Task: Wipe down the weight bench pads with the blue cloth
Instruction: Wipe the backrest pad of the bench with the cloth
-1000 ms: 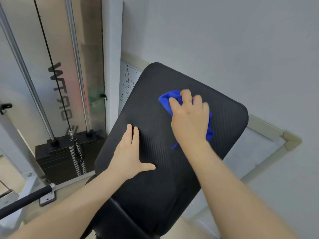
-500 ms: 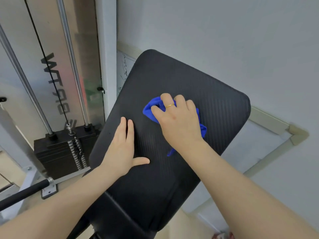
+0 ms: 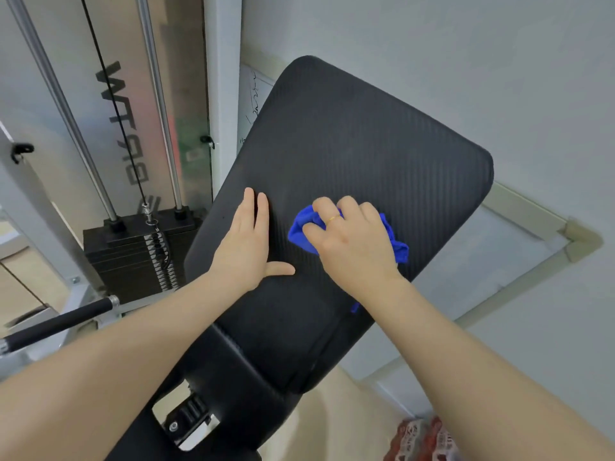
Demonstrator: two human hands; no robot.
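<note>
Wiping step, back pad. The right hand [image 3: 352, 241] bunches the blue cloth [image 3: 301, 231] under curled fingers and presses it onto the black back pad [image 3: 382, 144], near the middle of the pad's width and toward its lower half. The left hand [image 3: 246, 247] lies flat on the same pad just beside the cloth, fingers straight and thumb spread, holding nothing; it appears to steady the pad. The pad is tilted up against the wall [image 3: 466, 44], with a weight stack [image 3: 133, 254] to its left. The upper part of the pad lies above the cloth, and the seat pad [image 3: 273, 344] lies below. Judged from this, the next stroke calls for firm pressure and a sweep toward the uncovered areas and edges.
</note>
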